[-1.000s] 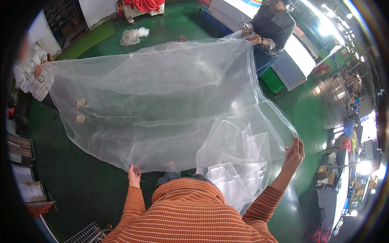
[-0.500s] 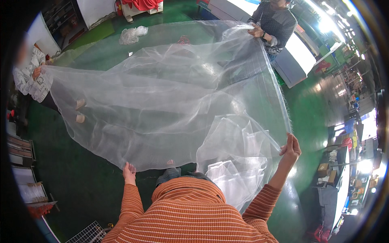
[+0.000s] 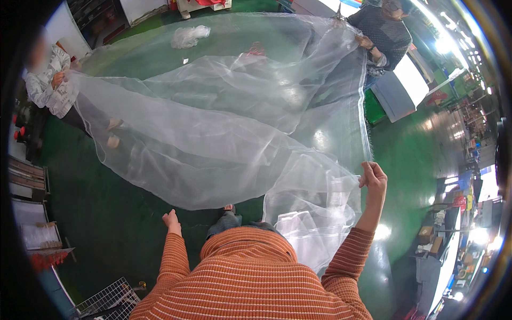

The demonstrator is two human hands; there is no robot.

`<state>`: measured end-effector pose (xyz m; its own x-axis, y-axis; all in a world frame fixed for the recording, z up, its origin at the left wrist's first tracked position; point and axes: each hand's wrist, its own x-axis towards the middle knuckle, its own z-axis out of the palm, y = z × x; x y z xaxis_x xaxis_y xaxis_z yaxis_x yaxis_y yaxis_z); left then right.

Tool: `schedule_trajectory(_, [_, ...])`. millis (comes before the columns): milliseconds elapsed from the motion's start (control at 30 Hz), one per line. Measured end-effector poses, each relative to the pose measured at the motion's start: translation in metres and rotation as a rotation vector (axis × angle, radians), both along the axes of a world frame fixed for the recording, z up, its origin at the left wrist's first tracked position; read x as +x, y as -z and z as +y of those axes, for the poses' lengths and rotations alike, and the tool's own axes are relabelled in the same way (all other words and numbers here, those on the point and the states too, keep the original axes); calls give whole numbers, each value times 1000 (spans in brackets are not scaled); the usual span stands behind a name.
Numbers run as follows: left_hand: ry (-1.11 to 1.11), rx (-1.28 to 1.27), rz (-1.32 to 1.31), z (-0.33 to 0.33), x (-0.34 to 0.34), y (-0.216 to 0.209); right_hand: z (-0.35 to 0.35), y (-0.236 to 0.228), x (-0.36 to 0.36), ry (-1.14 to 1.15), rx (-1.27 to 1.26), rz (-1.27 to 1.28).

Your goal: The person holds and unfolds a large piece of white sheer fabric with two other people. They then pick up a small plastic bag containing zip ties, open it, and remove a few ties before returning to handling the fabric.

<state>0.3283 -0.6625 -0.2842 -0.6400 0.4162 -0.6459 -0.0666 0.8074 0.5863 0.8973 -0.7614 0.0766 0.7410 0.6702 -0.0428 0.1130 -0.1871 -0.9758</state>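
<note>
Mesh sheet, sheer white, hangs slack above the green floor, spread between three people. Near edge sags just in front of the wearer's feet. Layered part with pale bands bunches by the wearer's right side.

Right hand: fingertips pinched together at the near end of the sheet's frayed right edge, looks like a firm hold.
Left hand: fingers loosely curled, just below the near edge, seems to hold nothing. Can't tell how far apart the fingers are.

Co-worker's hand at left grips the sheet's left end. Second co-worker's hand is at the far right corner; exact grip blurred.

Step in hand, my read: keeping the sheet stretched and sorting its edges. Next move calls for the left hand to get a pinch on the near edge, right keeping its corner, all sides at even tension.

Further out: crumpled clear plastic on the floor beyond the sheet, green crate past the right edge, wire rack lower left.
</note>
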Motion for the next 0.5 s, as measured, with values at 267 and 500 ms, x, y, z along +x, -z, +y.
schedule_trajectory(267, [698, 434, 203, 37, 72, -53, 39, 20, -32, -26, 90, 66])
schedule_trajectory(500, [1503, 1063, -53, 92, 244, -237, 76, 36, -63, -116, 133, 114])
